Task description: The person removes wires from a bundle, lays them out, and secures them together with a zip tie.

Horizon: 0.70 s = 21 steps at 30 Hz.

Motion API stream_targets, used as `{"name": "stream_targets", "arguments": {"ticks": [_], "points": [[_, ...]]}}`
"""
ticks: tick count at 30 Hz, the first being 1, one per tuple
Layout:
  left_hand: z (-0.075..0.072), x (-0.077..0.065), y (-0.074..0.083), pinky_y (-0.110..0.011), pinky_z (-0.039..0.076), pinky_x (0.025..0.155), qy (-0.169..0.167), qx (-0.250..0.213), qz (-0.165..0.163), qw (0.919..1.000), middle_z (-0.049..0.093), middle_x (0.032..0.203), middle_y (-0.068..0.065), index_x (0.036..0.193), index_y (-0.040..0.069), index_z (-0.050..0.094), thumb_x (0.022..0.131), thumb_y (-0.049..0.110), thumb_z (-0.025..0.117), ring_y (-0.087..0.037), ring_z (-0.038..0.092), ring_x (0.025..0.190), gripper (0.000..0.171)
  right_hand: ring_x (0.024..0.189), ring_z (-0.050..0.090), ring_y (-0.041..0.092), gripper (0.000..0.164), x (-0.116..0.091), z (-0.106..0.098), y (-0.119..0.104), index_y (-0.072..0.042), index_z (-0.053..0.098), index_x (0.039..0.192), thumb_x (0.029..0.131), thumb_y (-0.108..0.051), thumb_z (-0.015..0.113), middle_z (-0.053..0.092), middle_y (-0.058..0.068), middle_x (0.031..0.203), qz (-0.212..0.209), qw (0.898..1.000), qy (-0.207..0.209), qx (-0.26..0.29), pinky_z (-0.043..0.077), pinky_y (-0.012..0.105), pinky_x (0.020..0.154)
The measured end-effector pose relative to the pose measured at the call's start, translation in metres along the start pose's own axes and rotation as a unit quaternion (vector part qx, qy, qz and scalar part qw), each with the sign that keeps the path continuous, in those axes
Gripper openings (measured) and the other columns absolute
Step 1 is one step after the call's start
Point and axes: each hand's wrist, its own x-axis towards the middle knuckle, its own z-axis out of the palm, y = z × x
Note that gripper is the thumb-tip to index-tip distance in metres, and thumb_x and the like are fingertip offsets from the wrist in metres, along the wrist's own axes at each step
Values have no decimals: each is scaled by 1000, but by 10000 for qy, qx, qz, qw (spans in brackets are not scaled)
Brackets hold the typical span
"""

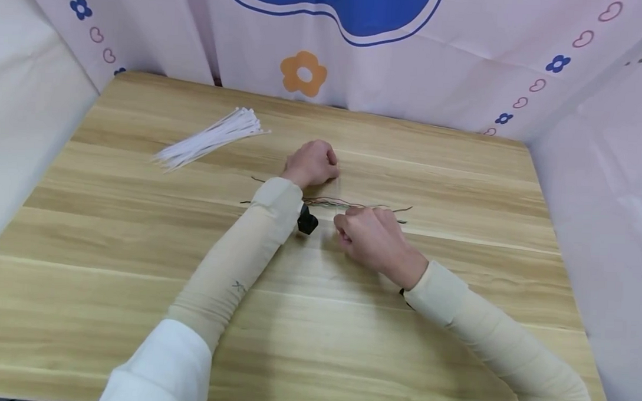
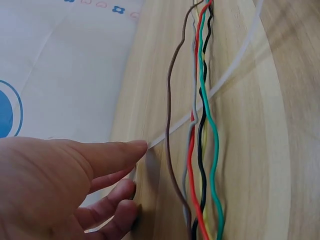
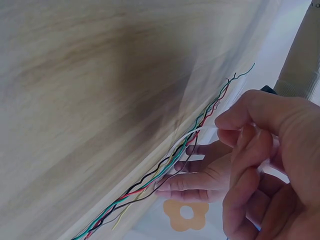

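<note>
A loose bundle of thin coloured wires (image 1: 328, 201) lies across the middle of the wooden table; red, green, black, brown, grey and yellow strands show in the left wrist view. A white cable tie (image 2: 239, 62) runs crosswise beneath these wires. On the far side of the bundle, my left hand (image 1: 313, 163) pinches one end of the tie between thumb and finger. My right hand (image 1: 371, 239), on the near side, pinches the other end, its remaining fingers curled in. The gripped tips of the tie are hidden by my fingers.
A pile of white cable ties (image 1: 211, 139) lies at the back left of the wooden table (image 1: 113, 228). A printed curtain (image 1: 463, 87) hangs along the table's back edge, with pale fabric at both sides. A black wrist camera (image 1: 306, 221) sits under my left wrist.
</note>
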Motion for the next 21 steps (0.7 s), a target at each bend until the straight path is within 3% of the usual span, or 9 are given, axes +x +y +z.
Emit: {"name": "stream_targets", "arguments": {"ticks": [6,10,13,18,21], "points": [[5,0,7,-58,40,110,-152,114,-104,9998,71,124,2,105,20,77,100,28,70,-21,62,117,12,49,46,12,26,0,2,-1,-20,56,66,79,-6,74,52,-5,64,-48,10000,59,-50,31,30,42],[4,0,10,-59,37,114,-309,188,-149,9992,70,133,0,118,18,75,101,24,66,-24,61,128,20,51,48,12,25,1,2,-2,-20,58,66,78,-6,74,54,-5,65,-42,9999,82,-56,31,30,42],[6,0,9,-60,35,115,-349,84,-84,9993,70,132,-1,118,16,73,102,22,64,-25,60,128,19,52,49,12,24,2,2,-3,-20,59,67,80,-8,75,56,-5,66,29,10000,-24,48,33,30,43],[8,-1,0,-47,44,106,-178,-539,332,9978,68,103,-5,102,8,68,104,16,62,-23,61,103,10,55,53,12,17,1,-4,2,-19,69,74,89,-13,74,60,-4,73,300,9993,-59,230,39,31,45],[8,-2,-8,-40,51,99,-48,-1166,752,9903,65,102,-6,106,6,65,103,11,65,-22,61,100,5,58,58,12,11,0,-7,6,-17,77,83,94,-15,75,65,-2,77,405,9980,123,467,45,32,48]]}}
